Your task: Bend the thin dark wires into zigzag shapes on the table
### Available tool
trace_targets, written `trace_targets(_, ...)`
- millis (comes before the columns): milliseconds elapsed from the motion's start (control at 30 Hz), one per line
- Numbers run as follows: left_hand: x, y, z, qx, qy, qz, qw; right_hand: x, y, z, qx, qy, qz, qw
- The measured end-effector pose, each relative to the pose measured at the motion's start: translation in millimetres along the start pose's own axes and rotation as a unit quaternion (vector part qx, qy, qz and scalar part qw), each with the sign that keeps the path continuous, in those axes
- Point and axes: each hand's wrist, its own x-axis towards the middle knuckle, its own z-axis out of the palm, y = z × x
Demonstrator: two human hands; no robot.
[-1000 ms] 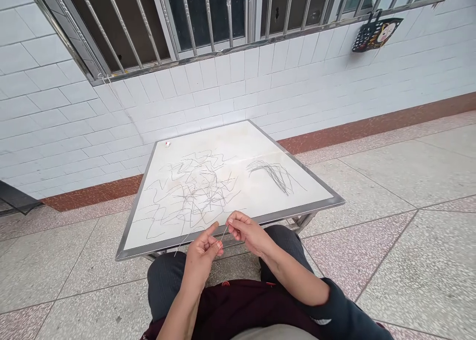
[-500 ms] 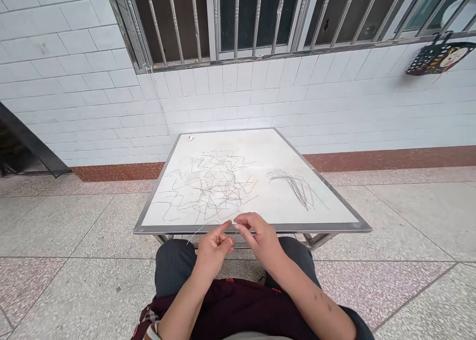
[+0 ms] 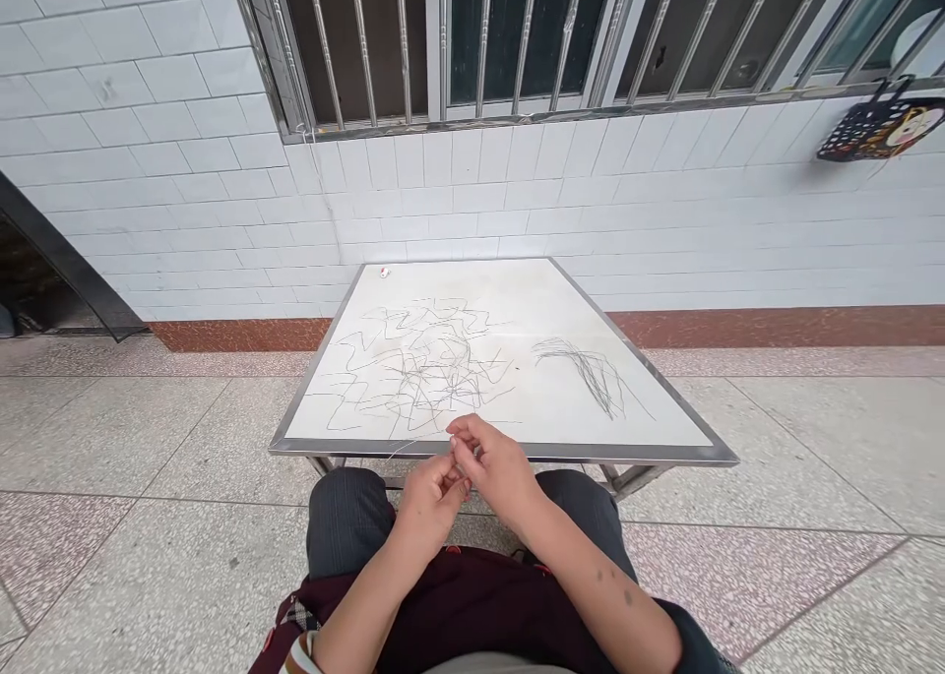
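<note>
A thin pale wire (image 3: 405,447) runs leftward from my fingers over the table's front edge. My left hand (image 3: 428,502) pinches it, thumb and fingers pressed together. Touching or nearly touching it, my right hand (image 3: 491,462) is closed at the fingertips on the same wire, just above and to the right. Beyond the hands, many thin bent wires (image 3: 435,369) lie tangled on the left and middle of the white table (image 3: 517,290). A bundle of straighter, slightly curved wires (image 3: 591,374) rests on the table's right side.
A small red and white object (image 3: 385,273) sits at the table's far left corner. Behind the table stands a tiled wall (image 3: 443,202) with a barred window. A patterned bag (image 3: 878,128) hangs at the upper right. My knees are under the front edge.
Both hands have drawn closer together, with the right hand shifting left and its fingertips closing in. The left hand's extended index finger has curled in. The camera view has shifted slightly.
</note>
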Motion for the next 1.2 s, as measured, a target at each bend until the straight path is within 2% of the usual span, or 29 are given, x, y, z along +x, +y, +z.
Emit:
trace_targets(133, -2, 2, 1.0, -0.010, -0.018, -0.011, 1.000, -3, 2, 2, 0.012, 0.025, -0.010, 1.000)
trace_targets(233, -5, 2, -4.5, -0.046, -0.023, -0.053, 0.997, -4, 4, -1, 0.010, 0.055, -0.020, 0.998)
trace_targets(333, -9, 0, -16.5, -0.063, 0.043, -0.076, 0.994, -6, 7, -5, 0.014, 0.067, -0.024, 0.997)
trace_targets(433, -12, 0, -29.3, -0.031, 0.113, -0.046, 0.992, -7, 10, -8, 0.013, 0.070, -0.029, 0.997)
trace_targets(500, -13, 1, -34.8, 0.008, 0.128, -0.024, 0.992, -8, 12, -8, 0.006, 0.069, -0.032, 0.997)
trace_targets(667, -14, 1, -37.9, 0.105, 0.112, 0.035, 0.987, -9, 12, -8, -0.034, 0.062, -0.052, 0.996)
trace_targets(933, -16, 5, -37.2, 0.169, 0.105, 0.063, 0.978, -11, 11, -12, -0.133, 0.078, -0.061, 0.986)
trace_targets(1200, -15, -4, -43.0, 0.222, 0.068, 0.099, 0.968, -13, 9, -14, -0.108, 0.054, -0.081, 0.989)
